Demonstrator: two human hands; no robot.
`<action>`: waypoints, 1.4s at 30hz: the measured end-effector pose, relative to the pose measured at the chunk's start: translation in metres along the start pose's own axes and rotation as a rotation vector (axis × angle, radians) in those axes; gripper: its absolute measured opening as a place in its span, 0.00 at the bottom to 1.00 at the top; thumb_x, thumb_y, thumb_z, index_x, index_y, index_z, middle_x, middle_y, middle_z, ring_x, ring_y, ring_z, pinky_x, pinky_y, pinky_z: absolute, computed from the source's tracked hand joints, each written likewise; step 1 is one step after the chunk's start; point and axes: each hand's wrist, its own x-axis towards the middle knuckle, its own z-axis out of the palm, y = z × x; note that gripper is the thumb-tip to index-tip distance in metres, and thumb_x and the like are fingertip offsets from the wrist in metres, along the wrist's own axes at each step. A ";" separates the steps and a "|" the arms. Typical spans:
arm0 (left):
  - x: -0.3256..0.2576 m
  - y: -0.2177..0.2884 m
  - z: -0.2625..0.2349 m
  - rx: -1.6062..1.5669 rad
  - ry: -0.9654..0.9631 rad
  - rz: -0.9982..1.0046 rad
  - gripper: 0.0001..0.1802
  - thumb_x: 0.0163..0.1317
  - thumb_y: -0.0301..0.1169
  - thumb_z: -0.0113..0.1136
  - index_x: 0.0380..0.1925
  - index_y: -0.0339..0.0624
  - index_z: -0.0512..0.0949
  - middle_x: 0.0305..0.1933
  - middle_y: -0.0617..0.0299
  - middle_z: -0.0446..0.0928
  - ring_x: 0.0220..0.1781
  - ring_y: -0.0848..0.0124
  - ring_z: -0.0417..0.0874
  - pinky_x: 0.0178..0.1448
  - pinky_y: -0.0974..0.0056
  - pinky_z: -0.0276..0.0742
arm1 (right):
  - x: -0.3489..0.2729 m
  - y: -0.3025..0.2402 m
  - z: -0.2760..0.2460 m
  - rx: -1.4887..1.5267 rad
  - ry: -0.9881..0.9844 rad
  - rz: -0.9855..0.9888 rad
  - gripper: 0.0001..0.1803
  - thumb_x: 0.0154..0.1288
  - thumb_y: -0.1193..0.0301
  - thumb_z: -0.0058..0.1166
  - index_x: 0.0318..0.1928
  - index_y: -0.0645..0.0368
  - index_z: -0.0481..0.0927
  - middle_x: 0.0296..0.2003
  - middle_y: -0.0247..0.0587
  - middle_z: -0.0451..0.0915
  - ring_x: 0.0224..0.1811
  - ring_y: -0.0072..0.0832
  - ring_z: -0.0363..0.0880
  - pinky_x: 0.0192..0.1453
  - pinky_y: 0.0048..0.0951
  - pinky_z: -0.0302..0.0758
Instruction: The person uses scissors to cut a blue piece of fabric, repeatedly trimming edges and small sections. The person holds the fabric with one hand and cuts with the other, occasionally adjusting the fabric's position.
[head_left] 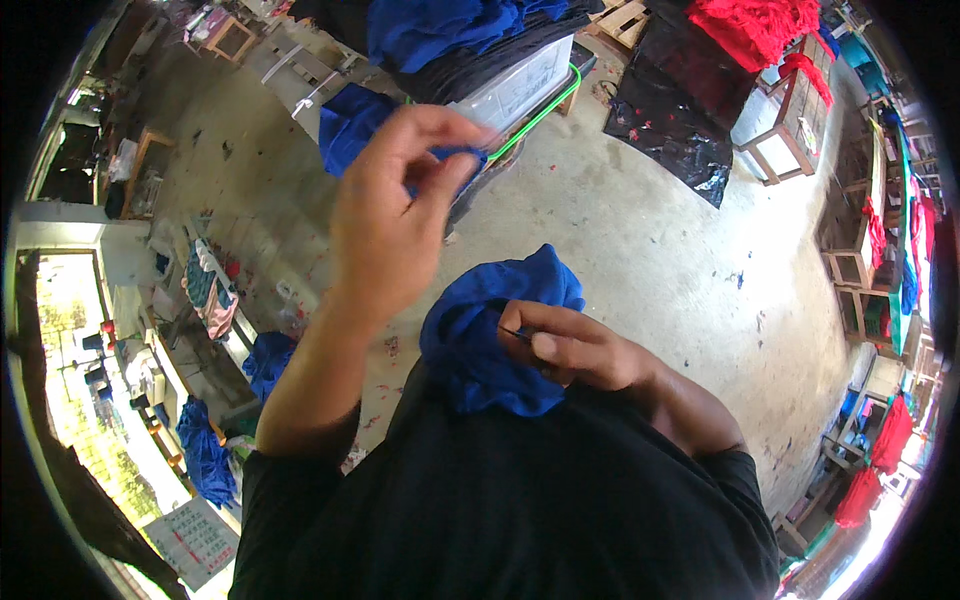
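Note:
A bunched blue cloth (pixel 480 345) lies against my lap, its folds gathered into a rounded heap. My right hand (pixel 580 345) is closed over the cloth's right side, and a thin dark pointed thing (pixel 513 332) pokes out from its fingers; the rest of it is hidden. Raised well above the cloth, my left hand (pixel 395 210) has its thumb and forefinger brought together in a pinch. Blue fabric shows between and behind those fingers, but I cannot make out what they hold. Beyond that hand, another blue cloth (pixel 350 125) hangs by a white surface.
Ahead, a pile of blue cloth (pixel 450 30) sits above a clear plastic bin (pixel 520 80) with a green edge. Red cloth (pixel 755 30) tops a wooden stand (pixel 780 140) beside black plastic sheeting (pixel 670 110). Blue garments (pixel 205 450) hang at left; wooden racks (pixel 850 265) line the right.

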 end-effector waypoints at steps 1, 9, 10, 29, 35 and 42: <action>-0.004 -0.001 -0.005 0.246 0.006 0.111 0.10 0.70 0.33 0.62 0.47 0.41 0.79 0.46 0.57 0.86 0.39 0.72 0.77 0.44 0.68 0.71 | -0.002 0.001 0.000 -0.121 0.020 -0.074 0.12 0.74 0.61 0.58 0.40 0.54 0.73 0.27 0.22 0.63 0.28 0.13 0.60 0.31 0.21 0.57; -0.058 0.022 -0.018 0.223 -0.606 -0.176 0.13 0.60 0.33 0.72 0.41 0.40 0.82 0.43 0.52 0.84 0.44 0.56 0.87 0.50 0.57 0.80 | -0.007 0.024 -0.003 -0.525 0.344 -0.581 0.13 0.62 0.77 0.70 0.40 0.58 0.76 0.34 0.32 0.79 0.35 0.20 0.77 0.36 0.26 0.71; -0.061 0.022 -0.016 0.261 -0.536 -0.070 0.12 0.58 0.32 0.72 0.39 0.40 0.82 0.40 0.54 0.83 0.40 0.58 0.86 0.47 0.58 0.80 | -0.005 0.018 -0.006 -0.662 0.346 -0.678 0.13 0.60 0.78 0.70 0.39 0.58 0.76 0.34 0.34 0.79 0.34 0.23 0.78 0.37 0.26 0.73; -0.061 0.044 -0.003 0.711 -0.168 0.665 0.11 0.52 0.31 0.74 0.36 0.47 0.86 0.17 0.69 0.66 0.21 0.71 0.74 0.29 0.68 0.74 | -0.004 -0.016 -0.015 -1.159 0.623 -1.424 0.13 0.47 0.79 0.72 0.37 0.53 0.90 0.32 0.34 0.77 0.27 0.23 0.79 0.25 0.25 0.73; -0.063 0.032 0.008 0.636 0.020 0.768 0.09 0.55 0.28 0.72 0.38 0.47 0.87 0.24 0.69 0.70 0.29 0.70 0.79 0.35 0.67 0.80 | -0.010 -0.009 -0.027 -1.181 0.653 -1.536 0.15 0.47 0.79 0.71 0.39 0.55 0.90 0.30 0.33 0.76 0.28 0.22 0.78 0.25 0.25 0.72; -0.056 0.041 0.031 0.249 -0.113 0.395 0.12 0.53 0.25 0.75 0.38 0.45 0.87 0.32 0.64 0.78 0.35 0.66 0.84 0.38 0.66 0.82 | -0.031 -0.031 -0.028 -1.255 0.481 -1.207 0.16 0.48 0.80 0.71 0.41 0.57 0.89 0.31 0.36 0.78 0.28 0.28 0.81 0.28 0.28 0.75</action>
